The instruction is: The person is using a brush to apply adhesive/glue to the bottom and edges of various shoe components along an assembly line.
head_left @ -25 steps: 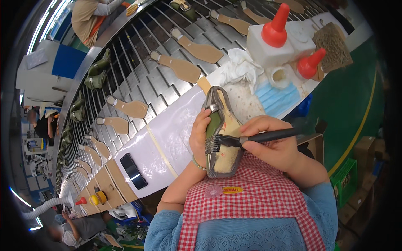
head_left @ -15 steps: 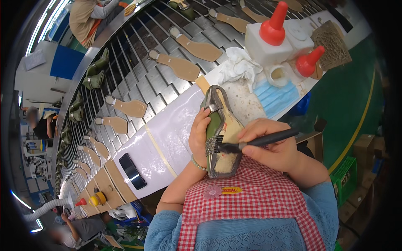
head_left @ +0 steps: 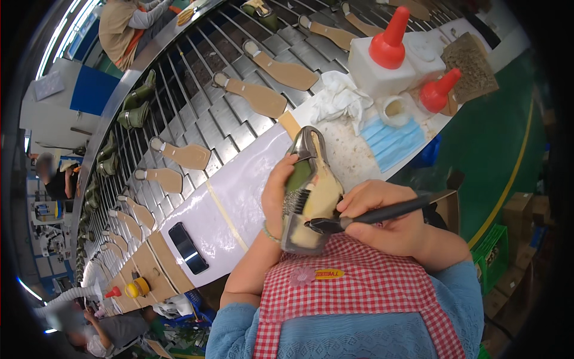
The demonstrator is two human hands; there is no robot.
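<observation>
My left hand point(head_left: 276, 194) grips the side of a green shoe point(head_left: 298, 175) with silvery trim. The shoe is turned over, its pale cream underside point(head_left: 323, 194) facing up and its broad end close to my apron. Between the thumb and fingers of my right hand point(head_left: 385, 218) is a brush point(head_left: 400, 209) with a long black handle. The brush head lies over the broad end of the underside; whether its bristles touch there I cannot tell. A green bead bracelet point(head_left: 270, 233) is on my left wrist.
A slatted metal conveyor point(head_left: 233, 128) carries several tan insoles point(head_left: 287, 70) and green shoes point(head_left: 136, 115). White bottles with red nozzles point(head_left: 382, 66), an open jar point(head_left: 394, 110), crumpled tissue point(head_left: 338, 99) and a blue mask point(head_left: 391, 140) stand right. A phone point(head_left: 188, 248) lies left. Other people work beyond.
The shoe has tilted in my left hand, and its broad end has shifted slightly left. The brush head has moved a little toward my body.
</observation>
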